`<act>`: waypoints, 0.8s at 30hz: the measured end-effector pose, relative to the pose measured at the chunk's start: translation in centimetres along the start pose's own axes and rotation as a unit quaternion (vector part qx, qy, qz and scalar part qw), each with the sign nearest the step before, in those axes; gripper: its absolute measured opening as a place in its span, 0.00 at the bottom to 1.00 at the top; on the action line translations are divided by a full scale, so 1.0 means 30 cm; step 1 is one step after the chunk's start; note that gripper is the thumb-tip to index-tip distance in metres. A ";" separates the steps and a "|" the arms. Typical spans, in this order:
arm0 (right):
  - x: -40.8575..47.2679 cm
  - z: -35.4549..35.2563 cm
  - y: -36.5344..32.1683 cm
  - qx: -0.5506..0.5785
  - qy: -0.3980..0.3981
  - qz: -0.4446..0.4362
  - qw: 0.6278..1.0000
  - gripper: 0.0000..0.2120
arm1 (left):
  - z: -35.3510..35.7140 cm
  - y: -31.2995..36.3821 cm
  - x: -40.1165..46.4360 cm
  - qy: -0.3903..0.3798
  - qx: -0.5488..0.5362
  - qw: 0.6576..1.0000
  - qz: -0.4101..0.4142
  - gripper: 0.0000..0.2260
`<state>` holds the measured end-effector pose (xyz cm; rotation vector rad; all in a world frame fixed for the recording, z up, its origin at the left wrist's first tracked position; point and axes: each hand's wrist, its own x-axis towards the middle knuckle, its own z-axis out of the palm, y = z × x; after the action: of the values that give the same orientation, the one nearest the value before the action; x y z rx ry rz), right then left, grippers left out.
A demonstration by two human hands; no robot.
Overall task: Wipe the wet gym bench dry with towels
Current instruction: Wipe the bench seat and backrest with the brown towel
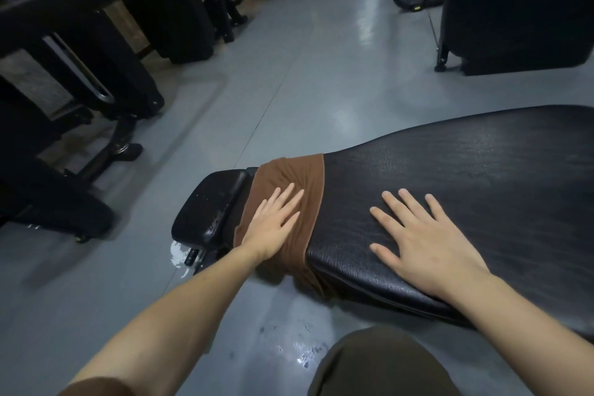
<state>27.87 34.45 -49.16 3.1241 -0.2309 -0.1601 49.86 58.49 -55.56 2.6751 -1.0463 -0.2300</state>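
A black padded gym bench [466, 177] stretches from the middle to the right edge. Its small seat pad [212, 206] at the left end carries water droplets. A brown towel [299, 177] is draped across the bench's narrow end, hanging over the near side. My left hand [273, 222] lies flat on the towel, fingers spread, pressing it down. My right hand [418, 235] rests flat on the bare black pad to the right of the towel, fingers apart and holding nothing.
Water droplets and a wet patch [302, 350] lie on the grey floor below the bench. Black gym machines [96, 80] crowd the left side; another black padded machine [514, 10] stands at the back right. My knee [379, 363] is at the bottom.
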 end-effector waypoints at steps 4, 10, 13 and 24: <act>0.004 0.035 0.009 -0.020 0.025 0.001 0.999 0.36 | -0.017 -0.054 0.043 -0.003 -0.022 1.000 -0.014 0.25; 0.007 0.046 0.009 -0.023 0.053 -0.002 0.998 0.34 | -0.024 -0.122 0.128 -0.001 -0.040 0.991 -0.129 0.25; 0.005 0.039 0.006 -0.012 0.043 0.002 0.999 0.34 | -0.031 -0.145 0.157 -0.003 -0.035 0.985 -0.170 0.26; 0.001 0.021 0.003 0.008 0.030 0.009 0.999 0.36 | -0.034 -0.170 0.156 -0.001 -0.024 0.979 -0.201 0.25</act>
<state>27.82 34.37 -49.80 3.1366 -0.2614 -0.0640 56.78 59.09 -56.33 2.8168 -0.4815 -0.3289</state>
